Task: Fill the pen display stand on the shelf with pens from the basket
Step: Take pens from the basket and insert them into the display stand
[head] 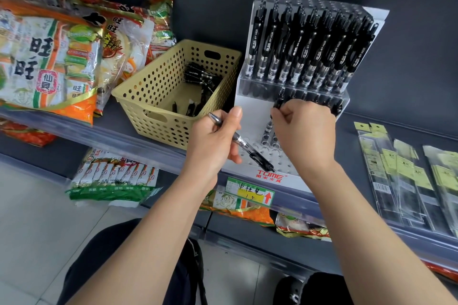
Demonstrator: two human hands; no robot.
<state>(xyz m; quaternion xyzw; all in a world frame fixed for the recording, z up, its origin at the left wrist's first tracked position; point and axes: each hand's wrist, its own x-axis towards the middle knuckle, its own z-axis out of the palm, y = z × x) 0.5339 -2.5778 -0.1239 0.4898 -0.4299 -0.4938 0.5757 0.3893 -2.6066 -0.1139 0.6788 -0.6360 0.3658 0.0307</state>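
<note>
Fingers (288, 113) of my right hand (306, 131) pinch a pen (278, 104) over the low holes of the display stand (252, 111) at the front edge of the shelf (348, 131), my left hand (213, 141) gripping a spare pen (244, 143); entering crooked, it could jam or topple neighbouring pens (269, 132).

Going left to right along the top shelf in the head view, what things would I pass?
Along the shelf: orange-and-white plastic snack bags → perforated yellow plastic basket → clear acrylic pen display stand → flat clear-wrapped packets with yellow labels.
</note>
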